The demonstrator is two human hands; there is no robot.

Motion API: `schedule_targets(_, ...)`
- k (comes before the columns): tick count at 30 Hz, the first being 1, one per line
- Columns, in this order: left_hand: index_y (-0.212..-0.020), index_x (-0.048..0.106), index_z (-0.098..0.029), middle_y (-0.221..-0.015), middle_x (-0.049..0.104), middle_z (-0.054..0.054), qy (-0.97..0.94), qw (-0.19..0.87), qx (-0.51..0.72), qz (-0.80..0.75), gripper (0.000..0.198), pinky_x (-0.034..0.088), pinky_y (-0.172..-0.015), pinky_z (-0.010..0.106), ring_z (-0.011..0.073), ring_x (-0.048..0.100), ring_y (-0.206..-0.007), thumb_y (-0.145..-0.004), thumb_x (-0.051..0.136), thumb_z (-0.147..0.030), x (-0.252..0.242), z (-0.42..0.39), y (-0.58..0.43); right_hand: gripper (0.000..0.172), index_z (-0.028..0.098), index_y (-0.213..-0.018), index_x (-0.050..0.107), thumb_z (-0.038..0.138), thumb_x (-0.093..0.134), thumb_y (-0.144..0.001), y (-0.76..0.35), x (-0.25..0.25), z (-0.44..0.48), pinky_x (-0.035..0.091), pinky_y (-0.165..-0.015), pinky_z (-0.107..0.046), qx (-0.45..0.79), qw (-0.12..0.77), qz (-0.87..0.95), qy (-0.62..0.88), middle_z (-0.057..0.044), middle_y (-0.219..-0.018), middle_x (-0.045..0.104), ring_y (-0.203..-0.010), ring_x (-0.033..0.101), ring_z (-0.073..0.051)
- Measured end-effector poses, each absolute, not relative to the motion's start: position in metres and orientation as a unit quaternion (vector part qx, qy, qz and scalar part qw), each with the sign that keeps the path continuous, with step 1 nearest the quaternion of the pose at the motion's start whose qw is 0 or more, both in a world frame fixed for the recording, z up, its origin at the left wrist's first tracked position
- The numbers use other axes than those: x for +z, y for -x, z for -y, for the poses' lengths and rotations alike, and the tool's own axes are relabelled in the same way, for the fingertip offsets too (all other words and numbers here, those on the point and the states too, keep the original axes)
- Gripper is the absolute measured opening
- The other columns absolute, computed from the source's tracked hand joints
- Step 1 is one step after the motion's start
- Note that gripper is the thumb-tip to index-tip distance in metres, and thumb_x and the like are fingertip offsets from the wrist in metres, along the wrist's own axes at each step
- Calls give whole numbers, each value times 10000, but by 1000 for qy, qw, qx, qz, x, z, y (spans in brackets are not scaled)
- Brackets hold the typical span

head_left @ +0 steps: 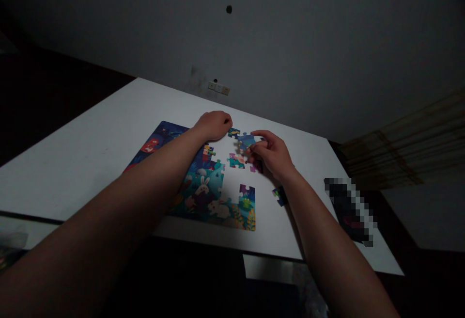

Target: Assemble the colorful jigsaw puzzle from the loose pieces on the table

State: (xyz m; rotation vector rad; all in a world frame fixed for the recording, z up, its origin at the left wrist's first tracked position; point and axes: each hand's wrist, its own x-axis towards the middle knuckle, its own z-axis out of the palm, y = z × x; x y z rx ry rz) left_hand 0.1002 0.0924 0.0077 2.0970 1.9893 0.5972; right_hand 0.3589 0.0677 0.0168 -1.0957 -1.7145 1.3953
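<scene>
A partly assembled jigsaw puzzle with rabbits on it lies on the white table, its upper right part open. My right hand pinches a light blue puzzle piece between thumb and fingers, just above the table. My left hand rests closed at the puzzle's far edge, its fingers curled under and hidden; whether it holds anything does not show. A dark piece with yellow lies between the hands. Nearer me is a pink and teal piece, with a purple piece beside it.
Another loose piece, dark with green, lies partly behind my right forearm. A pixelated dark object sits at the right of the white table. Behind the table stands a grey wall with a socket strip.
</scene>
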Motion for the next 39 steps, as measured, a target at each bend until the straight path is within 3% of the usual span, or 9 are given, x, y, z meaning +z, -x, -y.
schedule_targets(3, -1290, 911, -270, -1334, 884, 129, -708, 93, 196, -672, 447, 585, -1014, 466, 353, 784, -1197, -1101, 544, -444, 9, -92, -101, 633, 268, -1439, 761, 406, 765, -821, -360, 17, -66, 467, -521, -306, 521, 308, 680, 414, -3, -817, 837, -595, 683, -211)
schedule_targets(8, -1295, 913, -257, -1336, 879, 140, -710, 96, 200, -668, 445, 575, -1034, 483, 369, 789, -1214, -1103, 551, -430, 8, -93, -101, 519, 262, -1350, 798, 445, 718, -870, -360, 14, -66, 388, -461, -285, 502, 291, 699, 419, 27, -712, 779, -468, 525, -163)
schedule_targets(14, -1284, 913, -269, -1329, 882, 131, -707, 97, 203, -670, 426, 573, -1022, 476, 364, 788, -1212, -1110, 567, -445, 7, -94, -101, 475, 275, -1314, 763, 449, 768, -872, -358, 15, -62, 425, -462, -285, 500, 314, 692, 415, 39, -693, 762, -483, 589, -178)
schedule_targets(32, -1281, 914, -272, -1326, 890, 113, -704, 93, 205, -674, 411, 578, -1030, 448, 352, 796, -1211, -1105, 575, -424, 7, -94, -101, 398, 267, -1227, 761, 382, 808, -848, -356, 19, -56, 400, -437, -268, 512, 315, 694, 395, 52, -678, 720, -469, 545, -150)
schedule_targets(39, -1279, 909, -273, -1329, 888, 113, -703, 90, 199, -677, 392, 569, -1000, 430, 339, 795, -1197, -1112, 586, -420, 9, -92, -103, 343, 267, -1120, 731, 343, 864, -813, -355, 16, -56, 466, -472, -276, 525, 317, 696, 373, 21, -759, 761, -562, 654, -176)
